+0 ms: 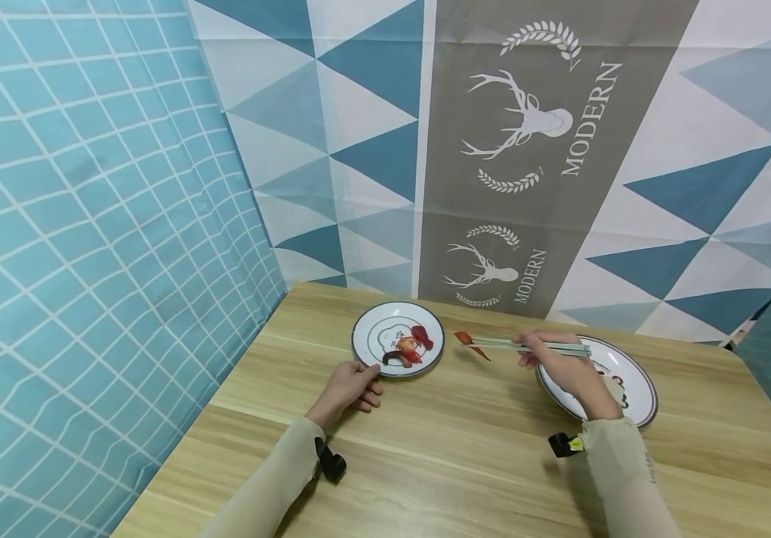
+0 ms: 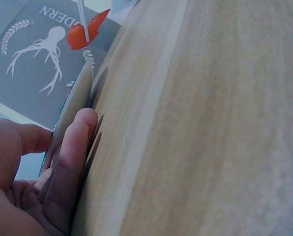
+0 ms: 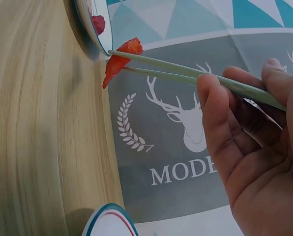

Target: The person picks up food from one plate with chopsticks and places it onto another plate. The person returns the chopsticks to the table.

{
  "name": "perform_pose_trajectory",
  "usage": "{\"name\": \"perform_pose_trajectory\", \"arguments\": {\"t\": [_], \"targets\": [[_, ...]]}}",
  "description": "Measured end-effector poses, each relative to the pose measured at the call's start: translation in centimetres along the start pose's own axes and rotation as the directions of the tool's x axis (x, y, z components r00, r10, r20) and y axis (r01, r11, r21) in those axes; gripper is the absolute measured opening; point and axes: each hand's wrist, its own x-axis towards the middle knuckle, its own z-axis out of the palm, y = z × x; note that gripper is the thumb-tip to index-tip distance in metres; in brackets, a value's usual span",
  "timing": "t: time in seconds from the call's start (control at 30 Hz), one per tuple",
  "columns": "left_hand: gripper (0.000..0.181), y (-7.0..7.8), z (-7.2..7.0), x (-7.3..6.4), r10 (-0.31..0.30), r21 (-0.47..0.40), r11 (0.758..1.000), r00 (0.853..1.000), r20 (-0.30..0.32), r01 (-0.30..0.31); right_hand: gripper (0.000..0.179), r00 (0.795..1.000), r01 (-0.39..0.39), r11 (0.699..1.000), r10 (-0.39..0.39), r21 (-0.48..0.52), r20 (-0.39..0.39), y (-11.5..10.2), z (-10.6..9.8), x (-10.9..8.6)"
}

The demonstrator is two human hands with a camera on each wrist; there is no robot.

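At the near edge of the left white plate (image 1: 368, 329), my left hand (image 1: 350, 385) pinches the rim, thumb on top and fingers beneath. Red and orange food pieces (image 1: 411, 350) lie on that plate's right half. My right hand (image 1: 570, 373) holds a pair of pale green chopsticks (image 3: 161, 64). Between their tips is a glossy red piece (image 3: 121, 60) that looks like cut pepper or tomato, held above the table just right of the left plate. Under the right wrist sits another white plate (image 1: 642, 388) with small dark and red bits, partly hidden by the hand.
Both plates stand on a light wooden table (image 1: 426, 448). A curtain (image 1: 372, 172) with triangles and deer prints hangs behind the table's back edge, and a blue checked sheet (image 1: 90, 224) covers the left side. Small black devices (image 1: 333, 467) are strapped at both wrists.
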Motion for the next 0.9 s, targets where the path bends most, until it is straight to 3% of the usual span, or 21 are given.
{"name": "perform_pose_trajectory", "arguments": {"t": [0.27, 0.63, 0.9], "targets": [[0.038, -0.1, 0.0, 0.0, -0.003, -0.003, 1.000, 1.000, -0.002, 0.003, 0.037, 1.000, 0.013, 0.999, -0.013, 0.033, -0.006, -0.3, 0.8, 0.6], [0.038, -0.1, -0.2, 0.0, -0.004, -0.013, 1.000, 1.000, 0.005, 0.004, 0.040, 0.999, -0.032, 0.999, 0.030, 0.039, 0.043, -0.9, 1.3, 1.7], [0.038, 0.0, -0.1, 0.2, -0.010, -0.014, 1.000, 1.000, 0.014, 0.010, 0.033, 0.999, 0.049, 0.998, -0.049, 0.046, 0.013, -1.0, 2.0, 2.2]]}}
